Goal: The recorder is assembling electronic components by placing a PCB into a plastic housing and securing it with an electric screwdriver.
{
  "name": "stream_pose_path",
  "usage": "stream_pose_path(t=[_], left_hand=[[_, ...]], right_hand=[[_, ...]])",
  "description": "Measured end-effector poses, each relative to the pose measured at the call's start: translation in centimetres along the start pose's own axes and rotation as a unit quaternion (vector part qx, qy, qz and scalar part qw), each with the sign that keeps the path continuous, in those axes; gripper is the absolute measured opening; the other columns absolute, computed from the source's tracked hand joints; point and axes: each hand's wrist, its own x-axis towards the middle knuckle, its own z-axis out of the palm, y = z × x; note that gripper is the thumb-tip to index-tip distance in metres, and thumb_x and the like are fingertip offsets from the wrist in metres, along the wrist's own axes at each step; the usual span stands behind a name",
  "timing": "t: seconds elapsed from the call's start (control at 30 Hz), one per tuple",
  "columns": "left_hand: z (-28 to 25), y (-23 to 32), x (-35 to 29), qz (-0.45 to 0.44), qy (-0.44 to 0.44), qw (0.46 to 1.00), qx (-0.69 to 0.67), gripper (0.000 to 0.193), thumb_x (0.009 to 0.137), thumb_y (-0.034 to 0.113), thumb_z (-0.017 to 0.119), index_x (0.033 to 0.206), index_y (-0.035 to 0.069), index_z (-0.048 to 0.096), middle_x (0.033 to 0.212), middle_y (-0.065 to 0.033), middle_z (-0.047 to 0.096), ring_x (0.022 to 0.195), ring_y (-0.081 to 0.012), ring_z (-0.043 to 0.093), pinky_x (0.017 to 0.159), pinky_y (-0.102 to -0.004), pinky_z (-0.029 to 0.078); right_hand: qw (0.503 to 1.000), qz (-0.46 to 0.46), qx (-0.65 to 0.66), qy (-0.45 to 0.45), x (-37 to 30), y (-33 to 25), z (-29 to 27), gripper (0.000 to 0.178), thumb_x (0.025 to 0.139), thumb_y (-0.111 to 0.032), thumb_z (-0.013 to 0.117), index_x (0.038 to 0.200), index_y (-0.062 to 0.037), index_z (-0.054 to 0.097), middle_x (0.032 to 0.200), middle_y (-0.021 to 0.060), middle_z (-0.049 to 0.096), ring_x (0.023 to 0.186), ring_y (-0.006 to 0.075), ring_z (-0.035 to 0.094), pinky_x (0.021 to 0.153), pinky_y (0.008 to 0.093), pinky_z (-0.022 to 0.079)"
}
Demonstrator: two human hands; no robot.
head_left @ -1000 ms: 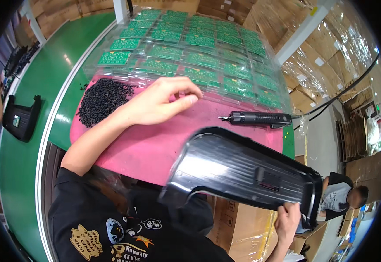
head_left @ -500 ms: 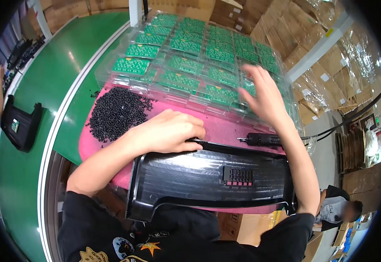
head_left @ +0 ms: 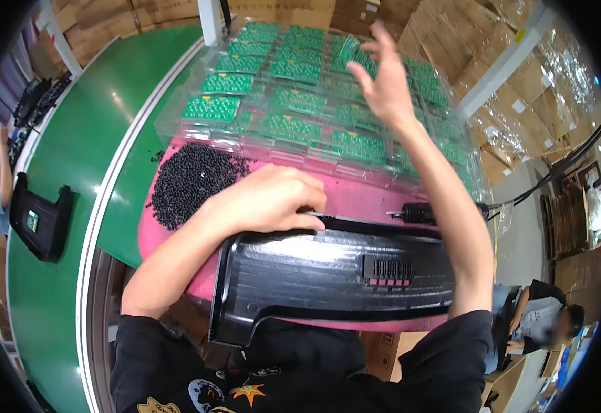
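My left hand (head_left: 276, 199) is curled over the far rim of a black plastic housing (head_left: 300, 275), gripping it near its left part. The housing lies hollow side up in front of me and has a slotted grille. Farther off, my right hand (head_left: 386, 82) is raised over the clear plastic trays (head_left: 245, 141), its thumb and fingers apart with nothing seen between them. Rows of green circuit boards (head_left: 211, 108) sit in the tray pockets. A pile of small black screws or similar parts (head_left: 193, 182) lies left of my left hand, on a pink mat (head_left: 362, 196).
A black electric screwdriver (head_left: 414, 213) lies beyond the housing, its cable running right. On the left runs a green conveyor (head_left: 118, 103), carrying another black housing (head_left: 42, 220) with a board. Beyond it a co-worker's arm (head_left: 3, 165) shows. Another person (head_left: 534, 320) is at the right; wrapped cartons (head_left: 514, 103) stand behind.
My right hand has moved away from me and slightly left, to the farther rows of boards. My left hand stays on the housing's rim. The whole view has shifted slightly.
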Motion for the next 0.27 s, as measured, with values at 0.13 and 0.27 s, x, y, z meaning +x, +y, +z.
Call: stream_pose_path(t=[0.13,0.27], left_hand=[[-1.1,0.6,-0.2,-0.067,0.12,0.988,-0.076,0.034,0.072,0.019,0.084,0.097,0.003,0.069,0.087,-0.0068,0.066,0.08,-0.0186,0.064,0.07,-0.0311,0.052],[-1.7,3.1,0.6,-0.105,0.192,0.954,-0.206,0.082,0.066,0.014,0.088,0.138,0.006,0.051,0.125,-0.0065,0.063,0.109,-0.0159,0.058,0.084,-0.0307,0.053]], right_hand=[[0.929,0.129,0.345,0.037,-2.3,-5.9,-5.4,0.079,0.09,-0.023,0.073,0.15,-0.0081,0.024,0.124,0.0122,0.063,0.106,0.0283,0.062,0.097,0.0397,0.048],[0.861,0.283,0.423,-0.006,-5.5,-11.3,-12.1,0.078,0.086,-0.011,0.071,0.15,-0.0064,0.026,0.125,0.0183,0.058,0.121,0.0255,0.055,0.105,0.0408,0.044]])
